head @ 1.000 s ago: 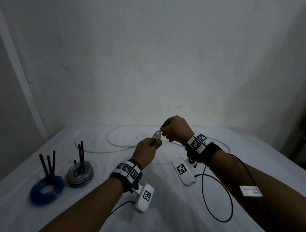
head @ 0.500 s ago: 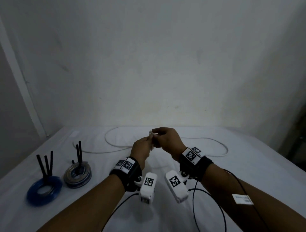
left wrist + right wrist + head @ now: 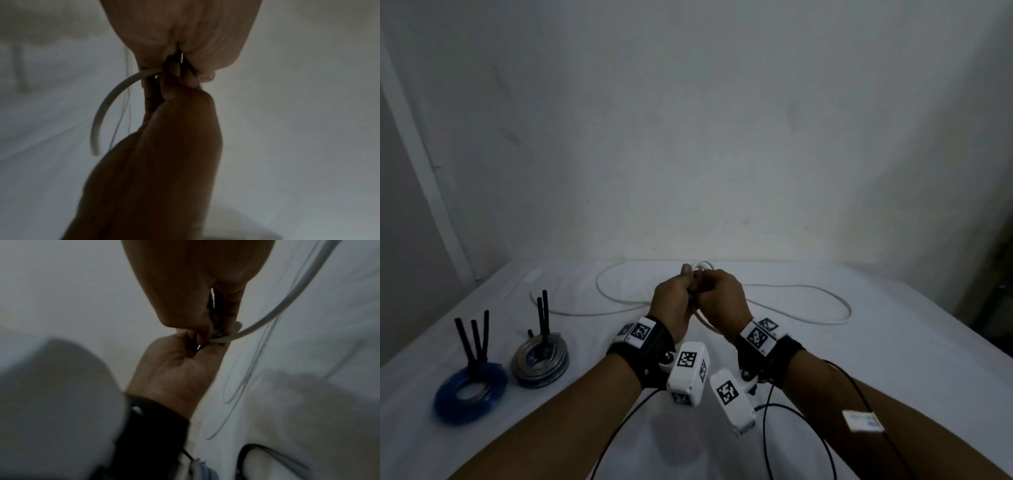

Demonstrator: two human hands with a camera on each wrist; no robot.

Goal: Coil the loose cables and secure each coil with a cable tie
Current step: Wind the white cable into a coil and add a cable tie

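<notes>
A loose white cable (image 3: 840,310) lies in wide loops across the white table (image 3: 893,377). Both hands meet above the table's middle. My left hand (image 3: 673,301) and right hand (image 3: 724,301) both grip the cable, knuckles almost touching. A small cable loop (image 3: 701,265) pokes up above them, and a strand (image 3: 703,320) hangs below. In the left wrist view the cable (image 3: 109,104) curves out of the closed left fingers (image 3: 205,76). The right wrist view shows the cable (image 3: 287,300) running from the right hand (image 3: 185,288) where it meets the left hand (image 3: 180,366).
At the left of the table lie a blue coil (image 3: 470,394) and a grey coil (image 3: 539,359). Black ties (image 3: 474,337) stick up from the blue one, and black ties (image 3: 543,315) from the grey one. Black wrist-camera leads (image 3: 767,431) loop near the front edge. A wall stands behind.
The right hand has come down and left to meet the left hand. Both hands have closed together on the white cable, and a small loop now stands above them.
</notes>
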